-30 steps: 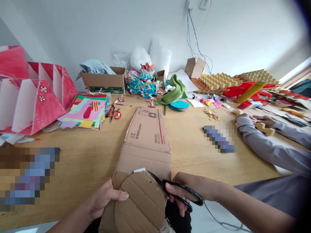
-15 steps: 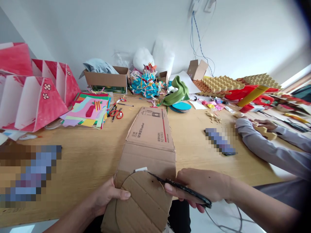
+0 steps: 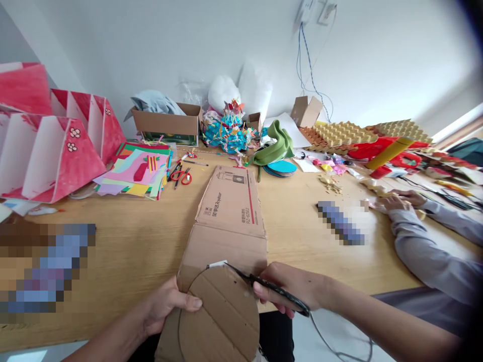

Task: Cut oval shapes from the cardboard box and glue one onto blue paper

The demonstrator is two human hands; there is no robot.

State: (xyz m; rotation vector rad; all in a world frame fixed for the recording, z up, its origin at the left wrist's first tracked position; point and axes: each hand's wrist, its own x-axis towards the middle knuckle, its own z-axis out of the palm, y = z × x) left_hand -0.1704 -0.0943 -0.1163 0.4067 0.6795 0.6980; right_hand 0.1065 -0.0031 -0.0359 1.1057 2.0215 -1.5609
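Observation:
My left hand (image 3: pixel 171 304) grips the left edge of a long piece of brown cardboard (image 3: pixel 224 244), thumb on top and fingers underneath. At its near end is a round cardboard shape (image 3: pixel 221 314), its left side bounded by a dark curved line and its right side forming an outer edge. My right hand (image 3: pixel 289 289) is closed around black-handled scissors (image 3: pixel 281 291). Their dark blades point up and left, at the top of the round shape beside a small white strip (image 3: pixel 218 264). The lower handle is mostly hidden by my fingers. The cardboard's far part, printed, rests on the table.
Coloured paper sheets (image 3: pixel 134 171), red-handled scissors (image 3: pixel 181 176) and pens lie at the left back. Pink-and-white partitioned structures (image 3: pixel 81 156) stand far left. A green cloth item (image 3: pixel 273 146) and blue discs (image 3: pixel 279 168) are behind the cardboard. At right, a co-worker's hands (image 3: pixel 400 201) handle pale pieces.
My right hand and the scissors have shifted slightly left, the blade tip further along the top of the round shape. The co-worker's near hand has moved right. My left hand keeps its grip.

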